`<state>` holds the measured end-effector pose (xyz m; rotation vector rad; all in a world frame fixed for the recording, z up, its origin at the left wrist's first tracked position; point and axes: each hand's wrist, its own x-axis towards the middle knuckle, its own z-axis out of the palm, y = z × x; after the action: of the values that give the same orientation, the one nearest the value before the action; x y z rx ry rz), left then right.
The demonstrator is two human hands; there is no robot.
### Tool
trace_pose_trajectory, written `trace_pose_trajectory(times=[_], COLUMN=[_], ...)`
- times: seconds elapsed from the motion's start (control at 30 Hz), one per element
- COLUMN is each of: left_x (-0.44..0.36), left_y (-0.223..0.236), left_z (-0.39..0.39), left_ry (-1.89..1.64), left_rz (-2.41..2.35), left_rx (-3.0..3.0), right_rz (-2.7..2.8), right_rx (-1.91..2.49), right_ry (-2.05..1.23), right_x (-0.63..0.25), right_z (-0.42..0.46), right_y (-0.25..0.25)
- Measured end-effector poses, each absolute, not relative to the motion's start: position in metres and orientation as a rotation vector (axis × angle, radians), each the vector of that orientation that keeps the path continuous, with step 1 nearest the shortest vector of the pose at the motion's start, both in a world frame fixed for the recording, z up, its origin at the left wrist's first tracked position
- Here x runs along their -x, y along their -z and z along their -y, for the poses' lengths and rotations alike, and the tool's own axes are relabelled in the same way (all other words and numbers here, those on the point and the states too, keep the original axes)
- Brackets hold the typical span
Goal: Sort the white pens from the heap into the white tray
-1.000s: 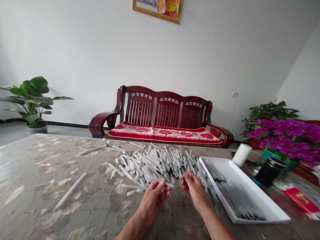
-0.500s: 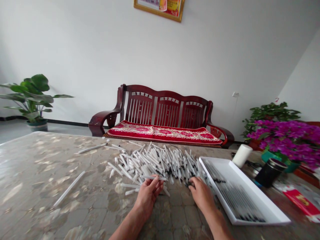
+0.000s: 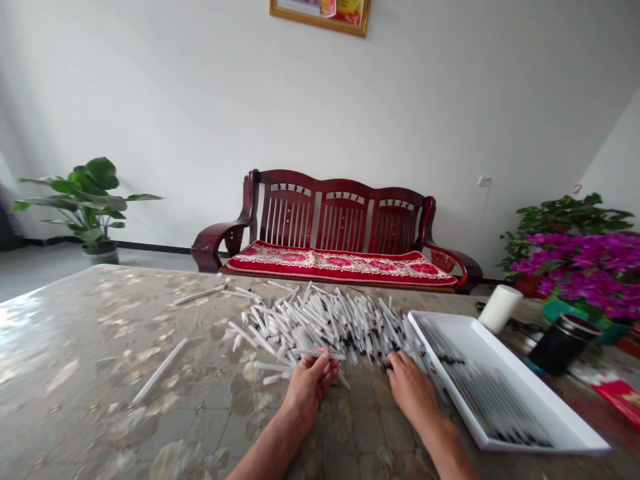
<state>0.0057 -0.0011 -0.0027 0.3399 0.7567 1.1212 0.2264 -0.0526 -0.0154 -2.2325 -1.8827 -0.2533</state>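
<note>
My left hand (image 3: 311, 387) is closed, with a white translucent pen barrel (image 3: 320, 355) pinched level between thumb and fingers. It is at the front edge of a heap of similar pen barrels (image 3: 310, 313), many with dark ends on the heap's right side. My right hand (image 3: 407, 383) rests at the heap's front right, its fingers curled down around small black pieces. What those fingertips grip is hidden. To its right lies a white shallow box (image 3: 545, 400) holding rows of clear pens (image 3: 500, 400) with black ends.
Single pen barrels (image 3: 160, 371) lie apart on the left of the patterned tabletop (image 3: 200, 433). Past the box stand a white roll (image 3: 500, 309), a black cup (image 3: 563, 345) and purple flowers (image 3: 590, 270). A wooden bench (image 3: 340, 220) stands behind the table.
The view has turned slightly left, so everything sits further right in the picture. My left hand keeps the pen barrel, and my right hand stays at the heap's edge.
</note>
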Motion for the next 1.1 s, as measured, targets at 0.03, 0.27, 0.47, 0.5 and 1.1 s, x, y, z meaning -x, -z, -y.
trace_pose_trajectory(times=[0.03, 0.27, 0.47, 0.5, 1.1], left_x=[-0.006, -0.006, -0.008, -0.008, -0.010], left_y=[0.002, 0.000, 0.000, 0.001, 0.009], left_z=[0.001, 0.002, 0.002, 0.002, 0.002], left_ry=[-1.123, -1.122, -1.116, -1.118, -1.099], left_rz=[-0.753, -0.762, -0.757, -0.751, -0.720], left_rx=[-0.339, -0.318, -0.329, -0.341, -0.429], right_rz=[1.879, 1.670, 1.182, 1.103, 0.901], right_rx=[2.229, 1.970, 1.536, 1.468, 1.267], right_ry=[0.244, 0.145, -0.626, -0.729, -0.898], right_x=[-0.227, -0.226, -0.197, -0.190, -0.157], right_z=[0.052, 0.049, 0.040, 0.039, 0.030], right_y=[0.016, 0.020, 0.031, 0.033, 0.030])
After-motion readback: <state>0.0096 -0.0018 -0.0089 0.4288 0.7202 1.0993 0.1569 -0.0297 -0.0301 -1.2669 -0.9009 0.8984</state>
